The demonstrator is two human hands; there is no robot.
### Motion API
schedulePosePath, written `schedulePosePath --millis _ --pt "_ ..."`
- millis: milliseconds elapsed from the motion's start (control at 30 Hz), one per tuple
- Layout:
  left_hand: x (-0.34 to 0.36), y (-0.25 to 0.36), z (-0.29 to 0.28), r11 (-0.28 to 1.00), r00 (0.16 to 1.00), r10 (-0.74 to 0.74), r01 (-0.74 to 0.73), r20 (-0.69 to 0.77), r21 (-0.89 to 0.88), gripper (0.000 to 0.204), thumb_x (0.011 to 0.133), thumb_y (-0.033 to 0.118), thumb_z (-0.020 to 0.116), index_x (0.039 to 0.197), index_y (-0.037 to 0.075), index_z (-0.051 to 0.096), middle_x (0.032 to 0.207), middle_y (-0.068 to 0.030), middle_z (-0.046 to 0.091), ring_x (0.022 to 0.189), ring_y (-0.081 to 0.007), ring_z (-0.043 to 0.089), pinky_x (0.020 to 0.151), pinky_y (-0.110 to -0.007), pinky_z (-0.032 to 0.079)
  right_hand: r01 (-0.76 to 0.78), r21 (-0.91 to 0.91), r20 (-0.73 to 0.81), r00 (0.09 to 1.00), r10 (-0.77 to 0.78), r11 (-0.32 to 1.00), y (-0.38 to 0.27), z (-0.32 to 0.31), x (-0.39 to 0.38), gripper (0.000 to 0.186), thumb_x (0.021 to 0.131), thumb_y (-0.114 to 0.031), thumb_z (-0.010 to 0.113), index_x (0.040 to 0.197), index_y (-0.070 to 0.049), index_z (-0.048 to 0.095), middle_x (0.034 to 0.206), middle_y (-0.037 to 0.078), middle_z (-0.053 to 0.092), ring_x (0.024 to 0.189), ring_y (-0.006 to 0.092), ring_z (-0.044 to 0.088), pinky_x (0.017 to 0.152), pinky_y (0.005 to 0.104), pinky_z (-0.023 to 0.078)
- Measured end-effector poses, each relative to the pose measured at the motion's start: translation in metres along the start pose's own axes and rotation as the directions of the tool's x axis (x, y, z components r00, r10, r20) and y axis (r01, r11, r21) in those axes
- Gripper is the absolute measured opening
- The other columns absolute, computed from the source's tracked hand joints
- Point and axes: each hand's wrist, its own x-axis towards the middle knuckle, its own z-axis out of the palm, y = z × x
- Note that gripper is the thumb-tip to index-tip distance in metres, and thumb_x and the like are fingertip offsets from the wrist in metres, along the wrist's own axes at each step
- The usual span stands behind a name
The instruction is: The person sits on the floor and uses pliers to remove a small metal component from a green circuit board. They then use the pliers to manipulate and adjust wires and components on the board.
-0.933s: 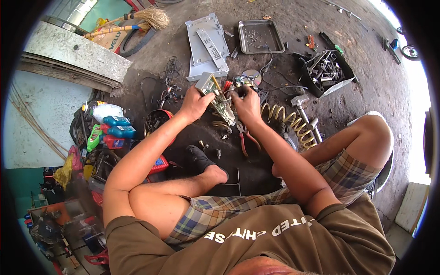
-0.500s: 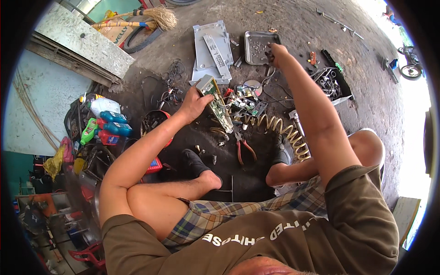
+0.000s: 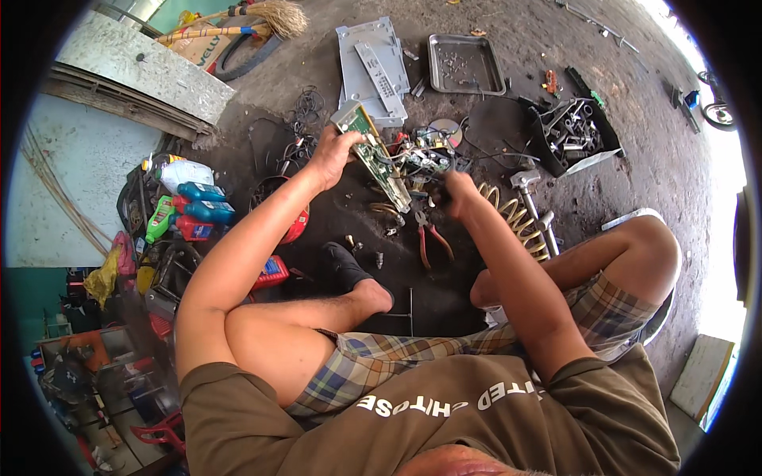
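My left hand [image 3: 330,155] grips a green circuit board [image 3: 379,165] near its upper end, where a pale metal plate [image 3: 347,117] is attached. The board is tilted, its lower end hanging above the floor. To its right, my right hand [image 3: 460,194] is closed, fingers curled and dark; what they hold, if anything, is hidden. Just below that hand, red-handled pliers [image 3: 435,242] lie on the floor. A heap of electronic parts and wires [image 3: 425,155] is between the board and my right hand, with a shiny disc [image 3: 446,133] behind it.
A metal tray [image 3: 468,63] with small screws lies at the back, beside grey metal panels [image 3: 371,67]. At right are a black bin of tools [image 3: 575,135], a coiled hose [image 3: 516,218] and a hammer [image 3: 525,184]. Bottles [image 3: 202,208] and a red container [image 3: 271,272] stand left.
My right hand has come back from the screw tray toward me, to beside the board and above the pliers. My left hand keeps hold of the circuit board. The view has shifted slightly.
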Motion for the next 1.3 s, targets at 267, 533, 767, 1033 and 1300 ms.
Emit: schedulePosePath --millis 267,533,767,1033,1300 --pt "-0.012 0.000 -0.018 0.997 0.998 -0.034 0.030 -0.048 -0.070 0.026 0.094 0.011 0.053 0.116 0.005 0.064 0.114 -0.0104 0.073 0.104 -0.0213 0.073 0.091 -0.043 0.062 0.716 -0.636 0.411 0.631 -0.658 0.289 -0.001 0.074 -0.105 0.032 0.103 -0.021 0.065 0.122 0.004 0.073 0.082 0.022 0.074 0.076 0.0265 0.073 0.077 0.0437 0.054" --pt "-0.013 0.006 -0.010 1.000 1.000 -0.002 0.001 -0.022 -0.026 0.027 0.094 0.011 0.052 0.116 0.003 0.065 0.117 -0.0118 0.074 0.104 -0.0208 0.073 0.088 -0.042 0.063 0.686 -0.603 0.365 0.692 -0.623 0.408 0.011 0.081 -0.100 0.032 0.103 -0.022 0.061 0.121 0.002 0.073 0.094 0.031 0.072 0.095 0.0477 0.071 0.086 0.0503 0.053" --pt "-0.012 0.001 -0.013 1.000 0.999 -0.013 0.012 -0.032 -0.027 0.027 0.092 0.009 0.052 0.115 0.003 0.065 0.111 -0.0102 0.073 0.101 -0.0207 0.074 0.089 -0.040 0.063 0.650 -0.618 0.347 0.730 -0.589 0.441 0.005 0.085 -0.109 0.031 0.103 -0.022 0.061 0.119 0.002 0.073 0.084 0.028 0.070 0.081 0.0428 0.069 0.080 0.0483 0.052" --pt "-0.016 0.008 -0.007 0.999 1.000 -0.022 0.022 -0.015 -0.044 0.028 0.091 0.009 0.052 0.116 0.003 0.064 0.117 -0.0123 0.073 0.102 -0.0209 0.073 0.090 -0.040 0.063 0.682 -0.576 0.348 0.703 -0.620 0.451 0.007 0.086 -0.106 0.030 0.102 -0.020 0.062 0.118 0.003 0.073 0.087 0.029 0.070 0.082 0.0443 0.070 0.081 0.0489 0.052" --pt "-0.023 0.015 0.003 1.000 0.998 0.004 -0.005 -0.059 -0.006 0.034 0.090 0.012 0.054 0.118 0.001 0.070 0.109 -0.0095 0.076 0.096 -0.0180 0.074 0.086 -0.035 0.062 0.464 -0.306 0.243 0.882 -0.402 0.832 0.007 0.094 -0.109 0.029 0.104 -0.018 0.060 0.109 0.008 0.071 0.078 0.014 0.068 0.062 0.0231 0.061 0.058 0.0370 0.047"
